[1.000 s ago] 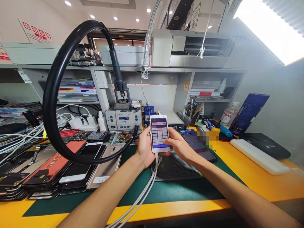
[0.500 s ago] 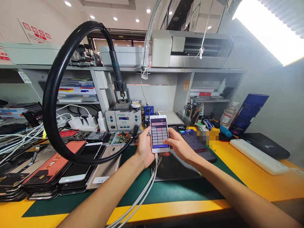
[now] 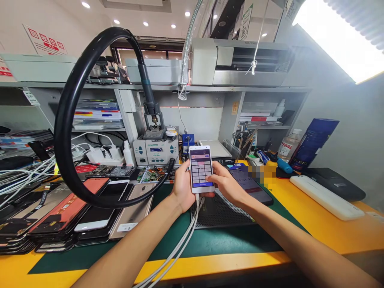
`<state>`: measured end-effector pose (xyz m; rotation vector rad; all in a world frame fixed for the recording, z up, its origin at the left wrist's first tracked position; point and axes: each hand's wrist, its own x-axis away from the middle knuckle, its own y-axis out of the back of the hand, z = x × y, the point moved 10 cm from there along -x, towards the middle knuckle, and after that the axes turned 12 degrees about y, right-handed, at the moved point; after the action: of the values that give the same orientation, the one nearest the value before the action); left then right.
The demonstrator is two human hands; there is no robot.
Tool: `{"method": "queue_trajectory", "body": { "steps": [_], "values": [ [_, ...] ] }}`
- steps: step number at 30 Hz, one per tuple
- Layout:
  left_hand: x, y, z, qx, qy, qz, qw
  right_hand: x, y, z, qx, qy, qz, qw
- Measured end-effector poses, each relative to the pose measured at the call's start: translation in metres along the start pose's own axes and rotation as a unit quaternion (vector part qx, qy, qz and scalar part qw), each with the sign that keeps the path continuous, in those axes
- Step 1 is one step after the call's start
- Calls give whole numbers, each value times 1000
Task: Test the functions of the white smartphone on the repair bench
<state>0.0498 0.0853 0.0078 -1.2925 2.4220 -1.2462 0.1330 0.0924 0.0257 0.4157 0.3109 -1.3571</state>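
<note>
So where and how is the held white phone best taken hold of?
Probably by the long side edges of the white phone, coming from left and right: its body is flat, its lit screen faces the person, and a white cable at the bottom end would likely obstruct a grip there.

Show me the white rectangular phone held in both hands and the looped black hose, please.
White rectangular phone (image 3: 201, 169), head view: on its lit screen.
Looped black hose (image 3: 61, 120), head view: left side of its loop.

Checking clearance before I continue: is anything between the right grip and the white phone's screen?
Nothing visible: the right grip has its thumb over the white phone. The white cable meets its bottom edge.
</note>
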Motion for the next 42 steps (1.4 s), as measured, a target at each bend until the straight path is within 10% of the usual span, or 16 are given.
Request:
{"method": "queue_trajectory", "body": {
  "steps": [42],
  "values": [
    [1, -8, 2, -55, -22, 35, 998, 4, -7, 7, -142, -104, -22, 984]
  ]
}}
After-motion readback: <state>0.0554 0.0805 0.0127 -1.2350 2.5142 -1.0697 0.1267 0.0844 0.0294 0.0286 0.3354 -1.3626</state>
